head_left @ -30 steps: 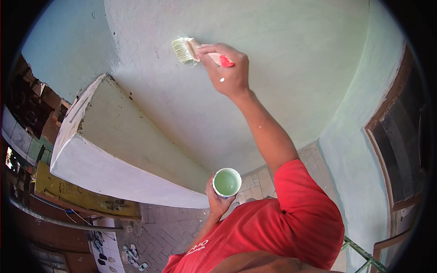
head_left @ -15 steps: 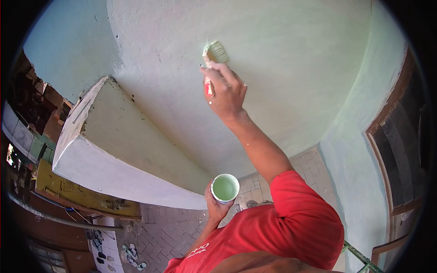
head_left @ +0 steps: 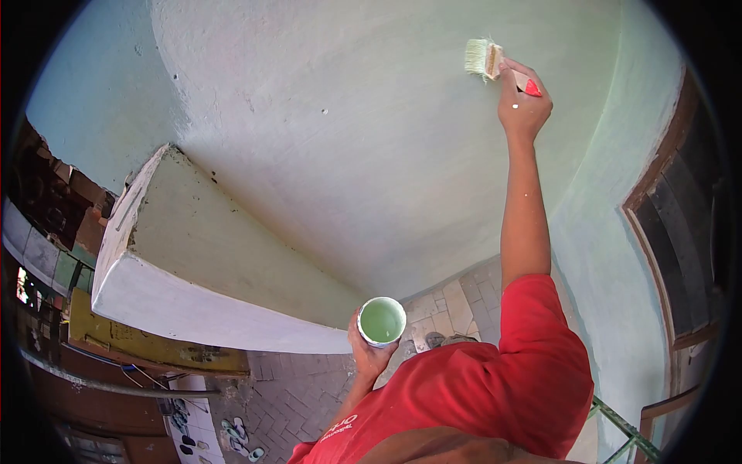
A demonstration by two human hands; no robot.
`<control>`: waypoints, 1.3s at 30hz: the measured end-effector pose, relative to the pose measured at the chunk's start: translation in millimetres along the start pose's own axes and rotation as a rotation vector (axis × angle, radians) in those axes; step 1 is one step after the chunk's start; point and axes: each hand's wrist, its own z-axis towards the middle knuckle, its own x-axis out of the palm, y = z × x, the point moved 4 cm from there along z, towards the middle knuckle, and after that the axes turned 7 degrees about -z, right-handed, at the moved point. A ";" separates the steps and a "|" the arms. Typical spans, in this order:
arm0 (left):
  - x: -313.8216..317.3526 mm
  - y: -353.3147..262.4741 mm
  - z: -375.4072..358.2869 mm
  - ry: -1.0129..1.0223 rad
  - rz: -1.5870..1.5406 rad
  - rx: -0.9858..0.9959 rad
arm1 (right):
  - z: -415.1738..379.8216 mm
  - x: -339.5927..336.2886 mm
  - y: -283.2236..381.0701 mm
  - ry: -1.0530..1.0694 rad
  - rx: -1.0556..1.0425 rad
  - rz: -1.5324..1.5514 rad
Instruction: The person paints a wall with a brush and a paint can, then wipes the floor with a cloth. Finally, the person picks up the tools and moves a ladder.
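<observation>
My right hand (head_left: 525, 104) is closed round the handle of a paintbrush (head_left: 495, 59), its arm stretched up along the wall (head_left: 348, 147). The brush has pale bristles pointing left against the wall and a handle with a red end. White specks dot the back of this hand. Down at chest height, my left hand (head_left: 371, 352) grips a small round cup (head_left: 382, 322) of pale green paint, held upright with its mouth facing me. The wall is whitish to pale green here, with a bluer area at the upper left.
A thick ledge or low wall (head_left: 224, 240) juts out at left, its front face white. A wood-framed window (head_left: 680, 224) stands at right, with green metal bars (head_left: 622, 433) below it. Sandals (head_left: 236, 437) lie on the paved floor (head_left: 286, 394).
My right hand has carried the paintbrush to the right and slightly up across the wall, and the bristles now point left. The left hand with the cup has barely moved.
</observation>
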 end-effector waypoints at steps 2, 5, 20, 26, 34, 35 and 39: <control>-3.6 -2.6 -1.6 -0.022 -0.018 -0.015 | 18.8 -10.5 -17.5 -0.054 0.008 -0.149; -4.6 -2.4 -1.7 -0.037 0.024 -0.011 | -8.7 -0.4 -11.3 -0.174 -0.236 -0.340; 3.7 2.0 6.2 0.023 0.043 -0.026 | -185.1 39.5 54.6 0.374 -0.142 0.425; -7.6 1.4 1.4 -0.062 0.024 -0.046 | -62.5 -23.5 -52.8 -0.100 -0.157 -0.208; 5.0 3.2 19.6 0.048 0.155 -0.021 | -242.0 42.8 89.1 0.282 -0.353 0.128; 8.1 2.3 19.3 0.046 0.126 -0.024 | -271.6 50.6 108.5 0.378 -0.327 0.238; 13.6 -4.5 26.3 0.063 0.076 0.005 | -284.0 58.8 149.0 0.491 -0.331 0.471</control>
